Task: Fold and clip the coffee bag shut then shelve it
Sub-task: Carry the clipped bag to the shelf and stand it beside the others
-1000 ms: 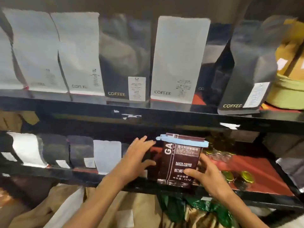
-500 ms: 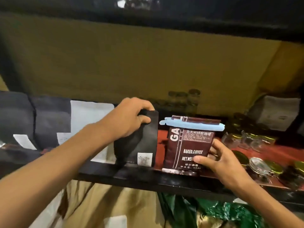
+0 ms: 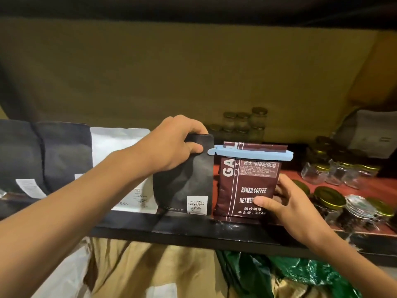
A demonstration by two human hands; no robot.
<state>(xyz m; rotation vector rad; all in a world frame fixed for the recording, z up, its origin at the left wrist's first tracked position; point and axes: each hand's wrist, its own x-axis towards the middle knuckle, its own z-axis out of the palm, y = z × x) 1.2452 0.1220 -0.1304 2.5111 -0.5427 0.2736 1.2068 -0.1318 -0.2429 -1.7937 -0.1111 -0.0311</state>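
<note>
Brown bag [image 3: 247, 186] "BAKED.COFFEE", blue clip [image 3: 251, 153] on top — gripped by right hand [image 3: 285, 203]; left hand [image 3: 176, 145] grasping black "COFFEE" bag [image 3: 184, 179].

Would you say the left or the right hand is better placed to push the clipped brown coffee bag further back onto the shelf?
The right hand, probably: it grips the brown coffee bag at its lower right side, while the left hand holds the top of the black bag beside it.
</note>
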